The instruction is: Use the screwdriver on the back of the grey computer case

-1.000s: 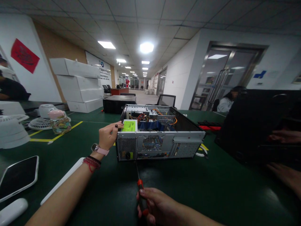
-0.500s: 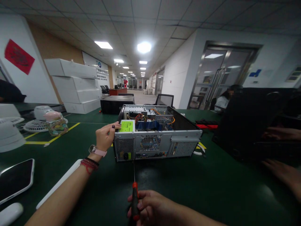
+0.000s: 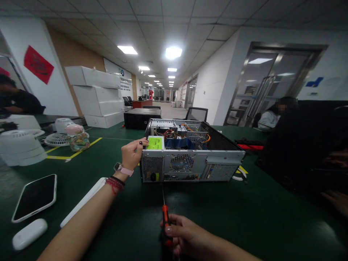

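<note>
The open computer case (image 3: 190, 165) lies flat at the middle of the green table (image 3: 244, 221), rear panel toward the person. At its nine o'clock, the left hand (image 3: 132, 155) curls its fingers over the top corner, beside the green-labelled power supply (image 3: 154, 143). At six o'clock the right hand (image 3: 181, 235) is closed round the screwdriver (image 3: 165, 214). Its shaft points to twelve, the tip just under the panel; whether they touch cannot be told. A phone (image 3: 35, 197) and a white mouse (image 3: 29, 233) lie at eight o'clock, well apart. A co-worker's hand (image 3: 337, 200) rests at three o'clock.
</note>
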The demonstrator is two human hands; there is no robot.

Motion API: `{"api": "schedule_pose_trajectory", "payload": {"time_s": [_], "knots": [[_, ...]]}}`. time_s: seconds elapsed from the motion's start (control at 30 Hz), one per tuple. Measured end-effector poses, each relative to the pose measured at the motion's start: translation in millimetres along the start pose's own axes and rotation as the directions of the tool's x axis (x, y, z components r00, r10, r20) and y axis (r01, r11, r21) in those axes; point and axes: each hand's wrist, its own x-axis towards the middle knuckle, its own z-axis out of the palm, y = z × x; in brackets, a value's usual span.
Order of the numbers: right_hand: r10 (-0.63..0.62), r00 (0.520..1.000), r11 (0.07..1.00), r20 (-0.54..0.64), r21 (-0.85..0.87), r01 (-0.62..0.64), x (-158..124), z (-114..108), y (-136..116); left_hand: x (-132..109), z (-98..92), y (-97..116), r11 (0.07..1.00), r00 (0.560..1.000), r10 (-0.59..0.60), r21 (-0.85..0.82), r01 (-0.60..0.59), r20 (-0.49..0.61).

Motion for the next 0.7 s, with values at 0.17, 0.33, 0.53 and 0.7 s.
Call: {"api": "schedule_pose_trajectory", "payload": {"time_s": [0.17, 0.33, 0.53, 0.7], "knots": [[-0.002, 1.000, 1.000, -0.013, -0.023, 0.002, 1.5, -1.2, 1.7, -0.7, 0.7, -3.2, 1.000, 1.000, 0.001, 0.019, -0.001, 0.014], [-0.033, 0.998, 0.999, -0.053, 0.026, 0.034, 2.2, -0.9, 3.8, 0.0, 1.3, -2.5, 1.000, 1.000, 0.010, 0.019, -0.010, 0.009], [-0.034, 0.998, 0.999, -0.059, 0.007, 0.034, 1.6, 0.8, 5.6, 0.0, 1.0, -0.2, 1.000, 1.000, 0.014, 0.006, -0.014, 0.002], [-0.027, 1.000, 1.000, -0.010, 0.010, 0.027, 0.5, 1.9, 4.1, 0.1, 1.8, -1.0, 1.000, 1.000, 0.013, 0.004, -0.013, 0.003]]}}
